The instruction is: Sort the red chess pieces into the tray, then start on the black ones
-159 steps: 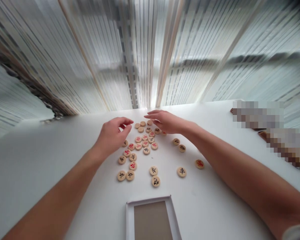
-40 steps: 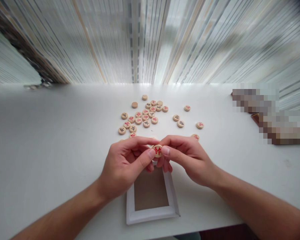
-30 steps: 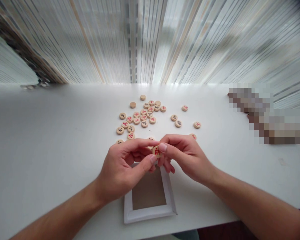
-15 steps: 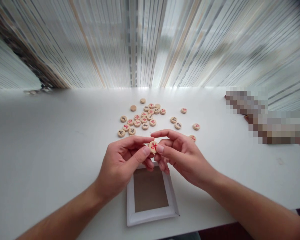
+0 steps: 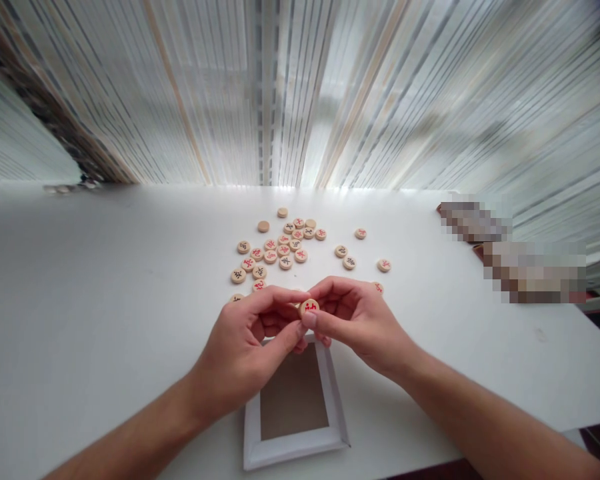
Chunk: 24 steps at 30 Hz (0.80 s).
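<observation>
Between the fingertips of both hands is a round wooden Chinese chess piece [image 5: 309, 306] with a red character, its face tilted up. My left hand [image 5: 245, 347] pinches it from the left with thumb and forefinger. From the right, my right hand [image 5: 367, 327] grips it, the thumb covering the lower part of the face. Below the hands lies a shallow white box [image 5: 295, 453] with a brown bottom, its far left part hidden by my left hand. Beyond the hands, several more Chinese chess pieces [image 5: 283, 250] with red or black characters lie loosely scattered.
The white table [image 5: 105, 287] runs back to a striped curtain [image 5: 220, 100]. Two pixelated objects [image 5: 535, 270] with brown edges lie at the right. A few pieces lie apart on the right side, one [image 5: 384, 265] with a red character among them.
The held piece has tilted back, and my right thumb has slid over its face. My left thumb has moved to its lower edge. The whole view has shifted slightly.
</observation>
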### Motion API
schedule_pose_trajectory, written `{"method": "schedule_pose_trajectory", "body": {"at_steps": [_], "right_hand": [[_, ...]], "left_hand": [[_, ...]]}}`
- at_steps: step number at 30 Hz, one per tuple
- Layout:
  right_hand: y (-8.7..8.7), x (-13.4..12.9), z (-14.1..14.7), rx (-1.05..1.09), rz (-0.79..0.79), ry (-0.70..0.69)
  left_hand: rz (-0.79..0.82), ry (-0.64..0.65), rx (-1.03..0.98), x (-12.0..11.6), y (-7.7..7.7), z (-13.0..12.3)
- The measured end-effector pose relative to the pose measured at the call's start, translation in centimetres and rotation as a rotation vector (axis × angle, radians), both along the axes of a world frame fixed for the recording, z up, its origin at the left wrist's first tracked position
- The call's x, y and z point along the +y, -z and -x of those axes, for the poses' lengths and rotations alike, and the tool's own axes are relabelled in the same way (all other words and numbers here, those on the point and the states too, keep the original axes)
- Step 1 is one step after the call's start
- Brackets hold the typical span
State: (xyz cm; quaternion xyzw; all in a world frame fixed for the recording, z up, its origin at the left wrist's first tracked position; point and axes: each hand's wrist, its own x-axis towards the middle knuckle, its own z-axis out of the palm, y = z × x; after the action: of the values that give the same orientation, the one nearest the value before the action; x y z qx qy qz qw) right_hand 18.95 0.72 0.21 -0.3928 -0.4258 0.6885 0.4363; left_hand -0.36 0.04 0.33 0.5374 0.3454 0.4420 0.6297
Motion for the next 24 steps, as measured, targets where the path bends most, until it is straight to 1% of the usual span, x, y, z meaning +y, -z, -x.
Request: {"method": "schedule_pose_trajectory", "body": {"at_steps": [4,6,8,11,13,17,20,24], "right_hand": [[0.11,-0.05,-0.10,0.007,-0.007,-0.027],[0.00,-0.13,-0.06,-0.008,-0.006,-0.027],[-0.11,-0.20,-0.08,-0.017,-0.005,-0.035],[-0.08,-0.20,-0.27,0.001,-0.026,-0.063],[0.03,-0.15,-0.42,0.039,-0.032,-0.084],[0.10,-0.13,-0.51,0.107,0.003,-0.111],[-0.04,-0.18,-0.40,0.101,0.030,-0.114],[-0.16,-0.22,-0.24,0.096,0.066,-0.125]], "left_hand": [[-0.206,-0.024,0.129,-0.15,0.36,-0.07],[-0.249,-0.046,0.156,-0.14,0.45,-0.06],[-0.226,-0.032,0.136,-0.12,0.42,-0.06],[-0.136,0.005,0.079,-0.11,0.21,-0.09],[-0.086,-0.011,0.054,-0.13,0.04,-0.09],[-0.020,-0.055,0.010,-0.18,-0.27,-0.10],[-0.017,-0.052,0.009,-0.31,-0.36,-0.15],[-0.080,-0.058,0.037,-0.55,-0.49,-0.24]]}}
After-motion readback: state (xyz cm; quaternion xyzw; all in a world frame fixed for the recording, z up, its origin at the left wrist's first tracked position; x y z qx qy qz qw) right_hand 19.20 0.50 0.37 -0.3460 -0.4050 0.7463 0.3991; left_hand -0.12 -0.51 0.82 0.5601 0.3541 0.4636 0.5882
